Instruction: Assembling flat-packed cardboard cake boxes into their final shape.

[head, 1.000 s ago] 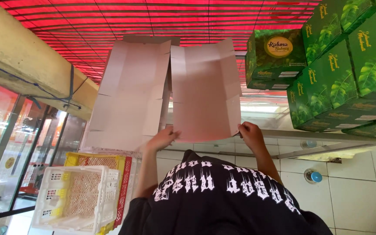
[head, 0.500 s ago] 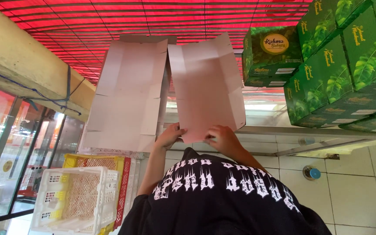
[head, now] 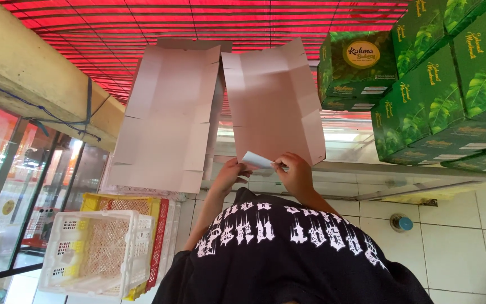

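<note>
My black shirt (head: 288, 253) with its pale lettering fills the lower middle of the view and covers my forearms almost to the wrists, so only the hands and a stretch of arm show. The picture appears upside down, with the red slatted roof (head: 198, 22) at the top edge and the tiled floor (head: 462, 247) at the right.

My left hand (head: 233, 171) is curled, fingers pressed together on the near edge of a flat cardboard sheet (head: 274, 101); my right hand (head: 295, 171) pinches the same edge just beside it. Between the two hands a small pale flap (head: 257, 160) is folded up, and I cannot tell whether it is part of the sheet or a separate slip of paper. The fingertips are hidden behind it.

The sheet is matte, pinkish-brown board, creased into panels with notched corners. Just beside it lies a second flat sheet (head: 167, 118) of the same board, apart from my hands, with a further layer partly hidden beneath it. Both rest on a worktop (head: 367, 169) whose surface I can hardly make out.

At the right stand glossy green cartons (head: 440, 90) printed with leaves, stacked and cut off by the frame. At the lower left sits a white plastic lattice crate (head: 97, 253) over a yellow crate (head: 122, 204) and a red crate (head: 161, 236), only their edges visible.
</note>
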